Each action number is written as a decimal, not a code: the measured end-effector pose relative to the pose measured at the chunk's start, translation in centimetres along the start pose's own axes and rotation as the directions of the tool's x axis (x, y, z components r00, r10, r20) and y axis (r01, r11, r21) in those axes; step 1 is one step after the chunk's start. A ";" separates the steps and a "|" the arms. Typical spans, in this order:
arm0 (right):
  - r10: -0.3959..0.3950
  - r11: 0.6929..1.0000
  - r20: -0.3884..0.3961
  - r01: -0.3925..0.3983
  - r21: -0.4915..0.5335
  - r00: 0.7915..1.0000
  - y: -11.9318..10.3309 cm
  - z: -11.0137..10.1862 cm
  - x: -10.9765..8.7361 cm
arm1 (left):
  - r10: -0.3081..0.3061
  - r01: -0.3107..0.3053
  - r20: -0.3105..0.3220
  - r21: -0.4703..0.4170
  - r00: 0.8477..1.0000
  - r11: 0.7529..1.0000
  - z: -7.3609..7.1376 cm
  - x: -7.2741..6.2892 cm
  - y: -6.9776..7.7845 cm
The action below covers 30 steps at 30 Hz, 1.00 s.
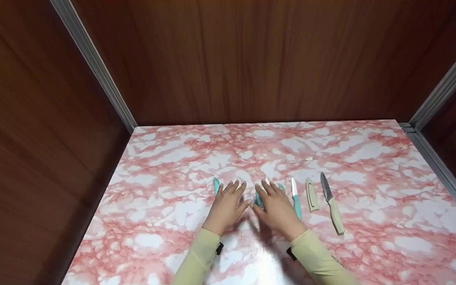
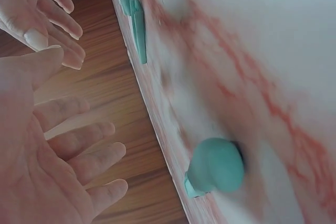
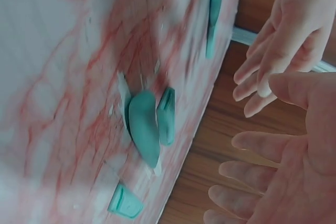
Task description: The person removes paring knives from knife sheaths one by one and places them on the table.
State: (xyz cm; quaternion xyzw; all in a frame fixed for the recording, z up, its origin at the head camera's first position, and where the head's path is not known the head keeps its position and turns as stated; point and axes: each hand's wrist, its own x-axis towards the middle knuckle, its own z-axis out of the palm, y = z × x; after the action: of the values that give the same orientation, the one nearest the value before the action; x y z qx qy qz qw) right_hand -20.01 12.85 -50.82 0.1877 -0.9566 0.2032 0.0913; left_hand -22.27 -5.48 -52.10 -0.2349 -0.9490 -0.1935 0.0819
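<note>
My left hand [image 1: 227, 208] and right hand [image 1: 278, 209] hover over the table, palms down, fingers straight and spread. The thumbs come close together; whether they touch I cannot tell. Neither hand holds anything. Beyond the left fingers shows the tip of a teal item [image 1: 216, 185], mostly hidden in the head view; a rounded teal handle [image 2: 218, 165] appears in the left wrist view. Partly under my right hand lies a teal piece [image 1: 258, 200]. Right of that hand is a small knife [image 1: 297, 206] with a teal handle and white blade.
Farther right lie a beige blade sheath [image 1: 312, 196] and a larger knife [image 1: 335, 215] with a beige handle and dark blade, pointing away. The red-and-white marbled table [image 1: 164, 237] meets brown wood-grain panels [image 1: 228, 63] at the back and sides, with metal framing [image 1: 97, 63] at the corners.
</note>
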 end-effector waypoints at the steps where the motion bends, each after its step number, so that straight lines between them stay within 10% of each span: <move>1: 0.000 1.000 0.007 0.000 0.004 1.000 -0.1 0.1 0.0 | 0.000 0.000 0.000 0.002 1.000 1.000 0.0 0.0 0.0; 30: -0.049 0.999 0.000 0.049 0.024 0.999 -1.8 0.8 0.2 | -0.051 0.051 -0.002 -0.033 0.999 0.998 -1.4 -1.3 -3.4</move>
State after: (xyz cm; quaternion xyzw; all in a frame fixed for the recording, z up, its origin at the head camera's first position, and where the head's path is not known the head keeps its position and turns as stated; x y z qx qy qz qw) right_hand -19.57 10.91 -50.79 0.2122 -0.9492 0.2124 0.0939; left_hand -22.67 -9.41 -52.27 -0.2116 -0.9513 -0.2116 0.0742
